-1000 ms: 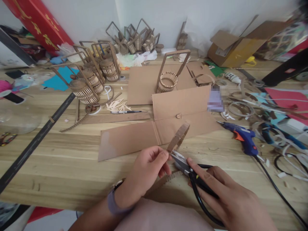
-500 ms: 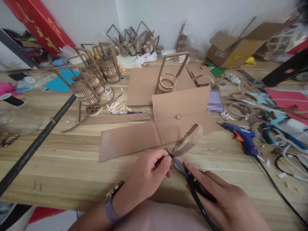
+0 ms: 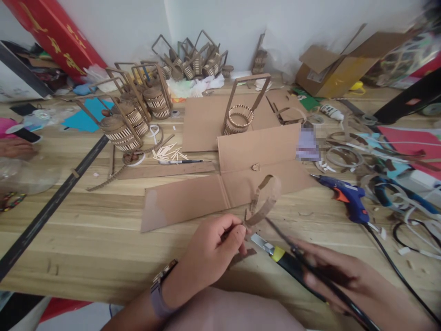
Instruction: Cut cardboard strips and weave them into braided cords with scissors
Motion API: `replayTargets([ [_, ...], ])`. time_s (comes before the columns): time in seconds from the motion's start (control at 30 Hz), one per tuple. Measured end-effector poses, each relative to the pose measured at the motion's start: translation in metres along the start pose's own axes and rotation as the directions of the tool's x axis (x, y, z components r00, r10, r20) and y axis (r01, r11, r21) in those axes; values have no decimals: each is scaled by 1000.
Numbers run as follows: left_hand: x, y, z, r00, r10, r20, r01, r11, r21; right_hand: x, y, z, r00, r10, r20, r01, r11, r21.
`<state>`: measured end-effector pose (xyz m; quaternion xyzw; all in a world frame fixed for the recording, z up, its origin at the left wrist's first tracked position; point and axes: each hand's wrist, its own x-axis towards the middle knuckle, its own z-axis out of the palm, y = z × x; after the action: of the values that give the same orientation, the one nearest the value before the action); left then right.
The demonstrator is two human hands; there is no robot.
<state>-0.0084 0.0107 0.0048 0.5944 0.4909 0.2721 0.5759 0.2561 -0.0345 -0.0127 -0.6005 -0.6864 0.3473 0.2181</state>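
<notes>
My left hand [image 3: 217, 243] is closed in a pinch on a thin brown strip [image 3: 263, 211], whose free length curls up in a loop above the fingertips. My right hand [image 3: 347, 271] grips black-handled scissors [image 3: 280, 233]; their blade points toward the strip but stands apart from it. Beneath the scissors is a utility knife [image 3: 289, 266] with a yellow collar and its blade out, apparently lying on the table. A small brown scrap [image 3: 244, 258] lies under my left fingers.
Folded cardboard [image 3: 186, 197] lies ahead, with a small handled basket [image 3: 239, 120] behind it. A blue glue gun [image 3: 351, 197] and its cord are at right. Lidded baskets [image 3: 122, 133] and small sticks [image 3: 168, 151] are at left. Another person's hand [image 3: 15, 148] shows at far left.
The scissors have come off the strip and moved right with my right hand, uncovering the knife. The loop has shifted slightly left. A brown scrap and another person's hand now show.
</notes>
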Motion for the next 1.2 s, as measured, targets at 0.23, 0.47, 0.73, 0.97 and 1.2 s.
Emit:
replayTargets([
  [0.23,0,1,2,1000,0,-9,-1,999,-54,14,79,-34,980,34,-197,-144,805,-576],
  [0.47,-3,6,8,999,27,-29,-26,999,35,16,16,-5,897,-263,-356,-28,769,-639],
  [0.73,-8,11,9,976,216,-1,-206,933,296,22,-60,40,862,-402,-310,324,906,-272],
  [0.97,-10,12,10,937,349,31,-336,873,354,22,-65,45,867,-328,-375,293,944,-150],
  [1.2,-10,8,12,860,509,-46,-473,827,304,26,-73,48,827,-307,-472,351,936,5],
])
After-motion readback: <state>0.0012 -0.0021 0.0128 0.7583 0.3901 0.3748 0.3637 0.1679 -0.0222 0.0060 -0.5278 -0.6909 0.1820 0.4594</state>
